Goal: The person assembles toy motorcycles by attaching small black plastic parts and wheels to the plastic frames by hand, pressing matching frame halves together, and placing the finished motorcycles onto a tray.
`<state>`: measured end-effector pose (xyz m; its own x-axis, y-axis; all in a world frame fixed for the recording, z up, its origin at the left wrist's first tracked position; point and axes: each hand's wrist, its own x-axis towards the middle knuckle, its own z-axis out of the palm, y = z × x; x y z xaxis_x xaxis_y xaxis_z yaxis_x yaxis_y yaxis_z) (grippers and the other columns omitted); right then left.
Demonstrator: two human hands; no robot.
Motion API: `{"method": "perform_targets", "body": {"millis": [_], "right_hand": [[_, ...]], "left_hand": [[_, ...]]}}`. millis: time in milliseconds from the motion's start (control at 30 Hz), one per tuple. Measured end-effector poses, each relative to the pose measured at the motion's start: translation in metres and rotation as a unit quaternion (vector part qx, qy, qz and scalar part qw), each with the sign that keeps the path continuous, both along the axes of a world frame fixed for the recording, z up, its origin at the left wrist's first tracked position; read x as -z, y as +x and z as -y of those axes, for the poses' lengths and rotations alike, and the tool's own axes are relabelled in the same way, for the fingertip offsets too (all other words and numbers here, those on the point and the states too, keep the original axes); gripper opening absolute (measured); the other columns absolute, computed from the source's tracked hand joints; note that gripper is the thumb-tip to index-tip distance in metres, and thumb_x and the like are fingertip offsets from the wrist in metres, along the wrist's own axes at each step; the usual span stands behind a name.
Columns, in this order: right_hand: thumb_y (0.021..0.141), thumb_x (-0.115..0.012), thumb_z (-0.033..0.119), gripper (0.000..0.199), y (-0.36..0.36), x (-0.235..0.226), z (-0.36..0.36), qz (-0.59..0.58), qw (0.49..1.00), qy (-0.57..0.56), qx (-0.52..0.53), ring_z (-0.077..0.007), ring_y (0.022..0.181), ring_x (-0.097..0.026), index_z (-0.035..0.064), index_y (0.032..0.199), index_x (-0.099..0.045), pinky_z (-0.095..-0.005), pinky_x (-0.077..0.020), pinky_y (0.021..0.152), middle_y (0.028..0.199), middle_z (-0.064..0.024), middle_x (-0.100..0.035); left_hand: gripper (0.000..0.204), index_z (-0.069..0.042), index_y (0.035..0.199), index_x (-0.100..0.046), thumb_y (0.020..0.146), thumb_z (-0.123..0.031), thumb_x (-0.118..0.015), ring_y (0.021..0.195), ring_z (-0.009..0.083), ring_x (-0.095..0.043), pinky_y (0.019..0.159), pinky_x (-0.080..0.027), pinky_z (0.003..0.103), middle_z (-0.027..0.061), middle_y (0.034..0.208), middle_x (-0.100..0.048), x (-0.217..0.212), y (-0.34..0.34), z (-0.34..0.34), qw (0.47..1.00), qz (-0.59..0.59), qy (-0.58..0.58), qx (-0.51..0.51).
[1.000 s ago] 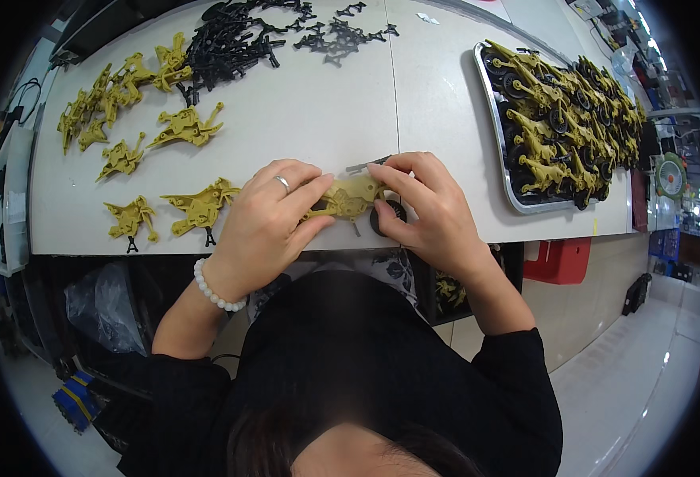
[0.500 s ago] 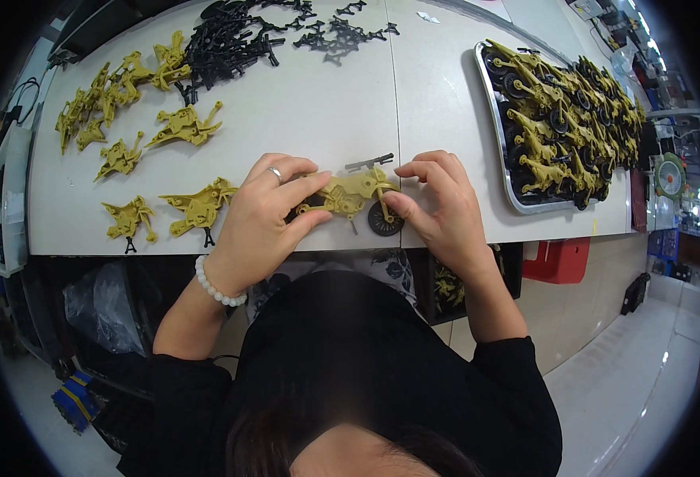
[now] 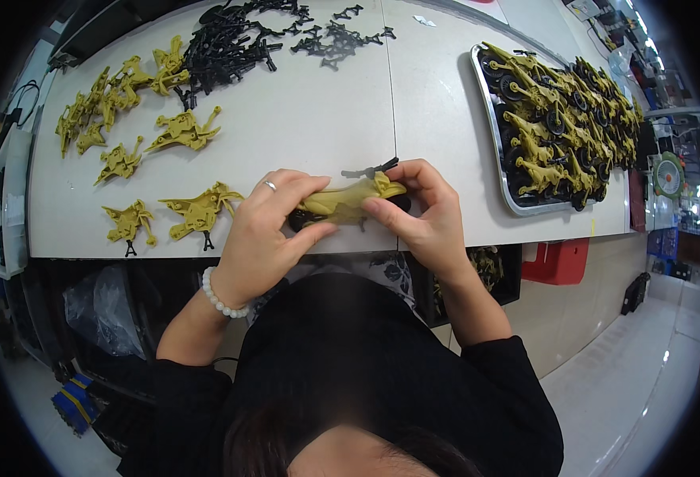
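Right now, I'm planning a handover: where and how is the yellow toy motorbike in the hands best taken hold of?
Probably by the middle of the yellow toy motorbike, from above, pinching across its narrow width. Its long body runs left to right, and the left hand holds one end, the right hand the other, with the middle uncovered between them.

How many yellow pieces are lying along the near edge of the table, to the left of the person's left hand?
2: a smaller piece farther left, and a larger piece between it and the left hand. The hand may hide more.
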<state>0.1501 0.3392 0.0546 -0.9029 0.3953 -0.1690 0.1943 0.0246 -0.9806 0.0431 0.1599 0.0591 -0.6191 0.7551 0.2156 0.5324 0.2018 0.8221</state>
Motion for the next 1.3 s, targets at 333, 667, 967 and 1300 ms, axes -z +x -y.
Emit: {"method": "perform_targets", "body": {"millis": [333,667,967,1300], "right_hand": [[0.08,-0.073,0.001,0.036,0.011,0.004,-0.007,-0.086,0.996,-0.003,-0.014,-0.0162,0.098,-0.06,-0.0009,0.107,-0.05,-0.0289,-0.0485,0.088,0.106,-0.0139,-0.063],[0.082,-0.07,0.011,0.024,0.013,-0.005,-0.017,-0.122,0.975,0.172,-0.077,-0.0159,0.082,-0.063,-0.0049,0.1,-0.067,-0.0265,-0.048,0.074,0.089,-0.0115,-0.069],[0.082,-0.071,0.012,0.022,0.001,-0.013,-0.014,-0.1,0.988,0.078,-0.086,-0.0103,0.073,-0.058,-0.0042,0.097,-0.066,-0.0224,-0.045,0.068,0.082,-0.0068,-0.064],[0.081,-0.072,0.014,0.029,-0.01,-0.013,-0.022,-0.116,0.99,-0.037,-0.078,-0.011,0.082,-0.057,-0.0024,0.104,-0.065,-0.0245,-0.0449,0.073,0.098,-0.0049,-0.066]], "left_hand": [[0.03,0.004,0.1,-0.068,0.075,-0.009,-0.078,0.074,0.0148,-0.067,0.067,-0.052,0.025,0.0131,0.084,-0.071,0.006,0.007,-0.006,0.98,0.193,0.042,-0.009],[0.027,0.004,0.098,-0.067,0.075,-0.007,-0.077,0.067,0.0171,-0.066,0.061,-0.051,0.026,0.0131,0.081,-0.07,0.007,0.017,-0.008,0.992,0.083,0.088,0.021],[0.022,0.004,0.096,-0.068,0.079,-0.009,-0.074,0.061,0.0069,-0.056,0.057,-0.044,0.021,0.006,0.072,-0.067,0.007,0.015,-0.014,0.971,0.229,0.065,0.019],[0.019,0.006,0.101,-0.064,0.088,-0.008,-0.065,0.073,0.0103,-0.064,0.067,-0.051,0.022,0.0087,0.085,-0.069,0.007,0.011,-0.011,0.89,0.427,0.162,-0.005]]}}
